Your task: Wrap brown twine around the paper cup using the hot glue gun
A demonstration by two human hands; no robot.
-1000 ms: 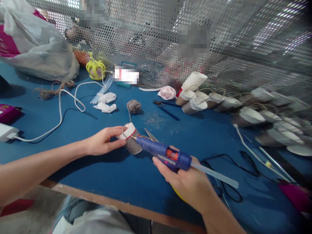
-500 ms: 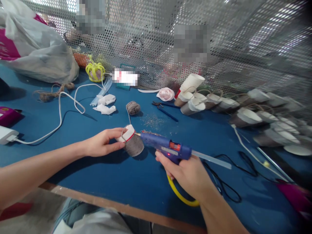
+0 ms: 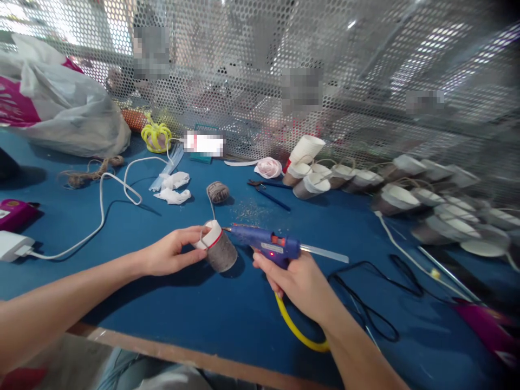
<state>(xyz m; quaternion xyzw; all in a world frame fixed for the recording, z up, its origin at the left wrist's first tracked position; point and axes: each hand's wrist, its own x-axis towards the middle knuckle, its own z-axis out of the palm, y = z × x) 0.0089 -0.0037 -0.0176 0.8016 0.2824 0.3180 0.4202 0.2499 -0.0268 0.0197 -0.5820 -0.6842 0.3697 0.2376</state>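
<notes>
My left hand (image 3: pixel 176 252) grips a paper cup (image 3: pixel 221 253) by its white rim end, the cup lying tilted above the blue table. Grey yarn covers most of its side, and a red line shows below the white band. My right hand (image 3: pixel 296 279) is wrapped round the handle of a blue glue gun (image 3: pixel 264 241) with a lit red light. The gun's nozzle tip is at the cup, by the red line; whether it touches I cannot tell. A clear glue stick (image 3: pixel 325 253) juts from the gun's back. A strand runs from the cup to a ball of grey yarn (image 3: pixel 218 192).
Blue-handled pliers (image 3: pixel 270 195) lie beyond the gun. Several yarn-wrapped cups with handles (image 3: pixel 398 197) fill the right side. A white cable (image 3: pixel 101 200) loops across the left, near a plastic bag (image 3: pixel 81 114). A perforated metal screen (image 3: pixel 244 65) stands behind. A black cord (image 3: pixel 365 303) lies at right.
The view has tilted and shifted slightly, so things sit lower and the right-hand things further left. My hands keep the same hold, with the nozzle still at the cup's edge.
</notes>
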